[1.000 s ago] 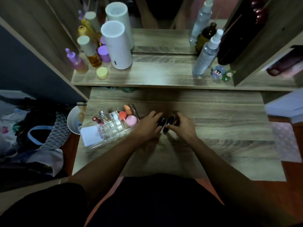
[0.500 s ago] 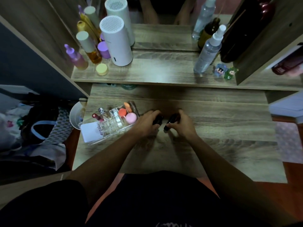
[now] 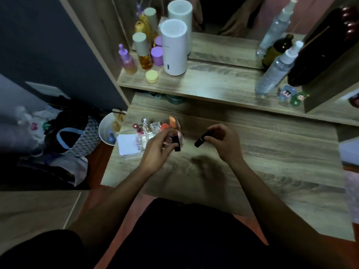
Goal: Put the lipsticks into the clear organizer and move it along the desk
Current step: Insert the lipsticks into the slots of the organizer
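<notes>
Head view: two black lipsticks, one per hand, both lifted off the desk [image 3: 272, 156]. Left hand [image 3: 157, 150] pinches the left lipstick [image 3: 176, 143] just right of the clear organizer [image 3: 147, 135], over its edge. Right hand [image 3: 223, 140] pinches the right lipstick [image 3: 202, 138], well right of the organizer. Organizer sits at the desk's left edge.

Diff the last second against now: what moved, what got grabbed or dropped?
The hands, together at the desk's middle earlier, have lifted and parted. The left hand carried its black lipstick left, over the clear organizer; the right hand drew the other lipstick right. Both stay gripped in the fingers; nothing released. The organizer, its contents and the shelf bottles sit as before.
</notes>
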